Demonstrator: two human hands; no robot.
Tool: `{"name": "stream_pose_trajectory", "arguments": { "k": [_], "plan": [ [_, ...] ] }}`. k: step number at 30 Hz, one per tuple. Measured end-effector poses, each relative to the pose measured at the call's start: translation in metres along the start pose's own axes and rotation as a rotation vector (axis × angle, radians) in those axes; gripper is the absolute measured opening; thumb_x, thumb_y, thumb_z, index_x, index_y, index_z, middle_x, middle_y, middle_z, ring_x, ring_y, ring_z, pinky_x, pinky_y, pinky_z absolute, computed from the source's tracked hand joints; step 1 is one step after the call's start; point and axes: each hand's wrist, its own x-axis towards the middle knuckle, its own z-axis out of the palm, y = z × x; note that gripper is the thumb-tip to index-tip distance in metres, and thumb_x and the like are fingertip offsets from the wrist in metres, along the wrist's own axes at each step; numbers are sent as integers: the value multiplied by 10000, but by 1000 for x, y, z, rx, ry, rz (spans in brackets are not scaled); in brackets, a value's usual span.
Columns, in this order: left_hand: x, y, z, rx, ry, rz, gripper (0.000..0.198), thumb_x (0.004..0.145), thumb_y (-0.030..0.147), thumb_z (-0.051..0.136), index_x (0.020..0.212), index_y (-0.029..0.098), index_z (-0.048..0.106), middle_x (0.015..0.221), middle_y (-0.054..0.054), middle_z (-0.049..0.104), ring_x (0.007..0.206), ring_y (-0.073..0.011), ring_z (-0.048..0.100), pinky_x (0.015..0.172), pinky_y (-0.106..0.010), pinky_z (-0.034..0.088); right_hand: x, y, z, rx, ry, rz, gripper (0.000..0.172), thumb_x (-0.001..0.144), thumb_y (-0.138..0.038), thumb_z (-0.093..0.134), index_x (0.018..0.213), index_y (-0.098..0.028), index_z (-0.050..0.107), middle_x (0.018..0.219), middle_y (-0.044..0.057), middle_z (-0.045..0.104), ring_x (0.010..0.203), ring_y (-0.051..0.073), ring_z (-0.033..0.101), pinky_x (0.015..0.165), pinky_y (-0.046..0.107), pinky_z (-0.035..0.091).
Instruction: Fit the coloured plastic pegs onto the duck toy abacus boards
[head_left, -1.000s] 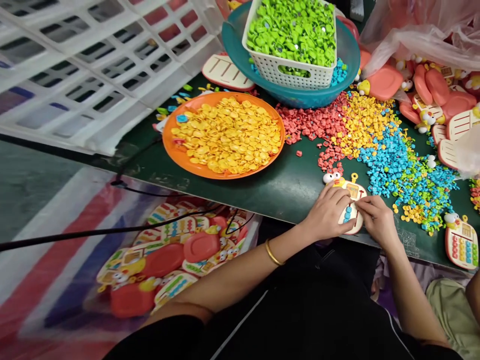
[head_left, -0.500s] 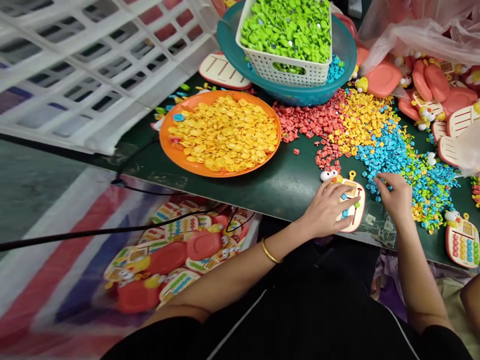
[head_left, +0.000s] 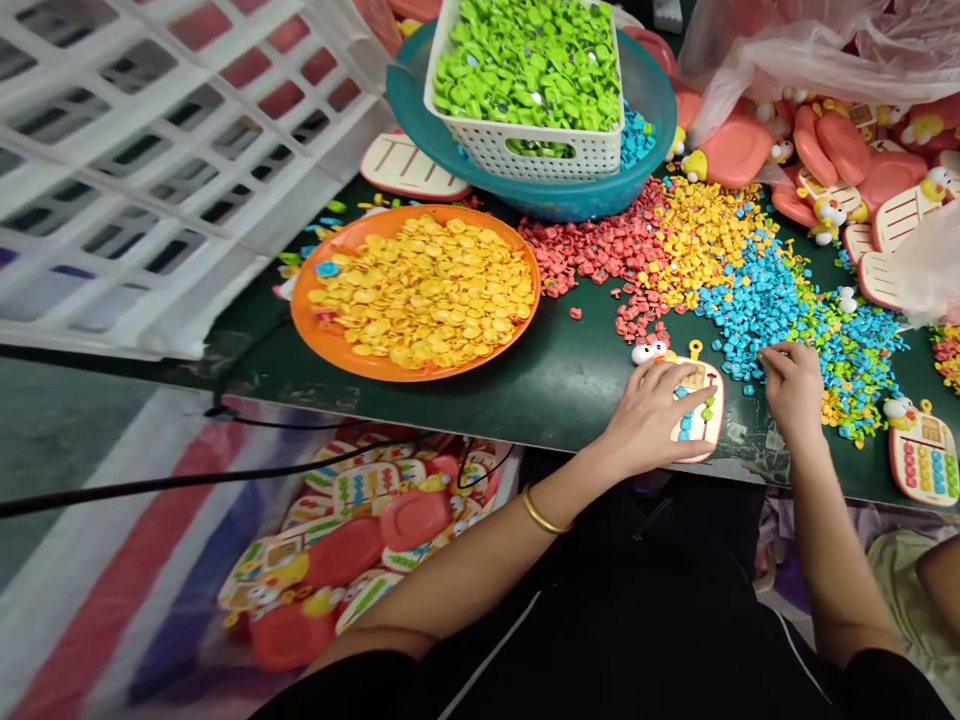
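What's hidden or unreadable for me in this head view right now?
- Toy phone: most of its keypad is covered by the left hand.
- Right hand: fingers curl into the blue pieces; whether they pinch one is too small to tell.
- Bin of finished toys below the table: blurred.
- Green pieces' basket: top cut by the frame edge.

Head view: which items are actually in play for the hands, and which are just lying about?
In play:
- left hand resting on the toy calculator
- right hand at the blue pieces

Lying about:
- orange plate of yellow discs
- white basket of green pieces
- finished toy calculator
- white crate
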Motion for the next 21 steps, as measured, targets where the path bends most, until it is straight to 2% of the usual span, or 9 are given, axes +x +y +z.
{"name": "stream_pose_trajectory", "arguments": {
  "k": [4, 8, 12, 16, 21],
  "plan": [
    [-1, -2, 3, -20, 33, 10, 615, 789, 618, 701, 1317, 314, 621, 1404, -91, 517, 1315, -330, 411, 1157, -546, 244, 29, 25, 5, -108, -201, -52, 222, 907, -193, 518, 880, -207, 738, 888, 100, 596, 920, 266, 499, 805, 403, 452],
    [-2, -4, 6, -42, 54, 19, 596, 769, 602, 728, 1274, 294, 653, 1396, -80, 537, 1314, -324, 415, 1163, -536, 235, 38, 27, 7, -116, -268, -40, 159, 890, -202, 529, 801, -193, 661, 884, 106, 555, 930, 276, 486, 846, 412, 431],
    [-3, -5, 7, -55, 50, 20, 581, 762, 593, 738, 1257, 300, 659, 1407, -67, 541, 1326, -323, 413, 1169, -533, 223, 31, 31, 3, -82, -309, -1, 111, 866, -185, 522, 890, -191, 631, 936, 111, 556, 949, 276, 504, 856, 405, 430],
    [-2, -8, 7, -71, 41, 47, 572, 752, 585, 749, 1241, 301, 666, 1403, -68, 549, 1325, -320, 428, 1164, -532, 233, 31, 33, 2, -33, -307, 61, 178, 864, -193, 526, 994, -191, 648, 965, 97, 583, 898, 246, 547, 824, 372, 443],
    [0, -9, 7, -103, 57, 89, 506, 762, 578, 745, 1175, 291, 692, 1383, -59, 573, 1321, -302, 446, 1163, -513, 244, 40, 21, 0, -138, -288, 51, 190, 891, -229, 523, 855, -200, 707, 904, 97, 603, 924, 260, 545, 821, 387, 437]
  ]
}}
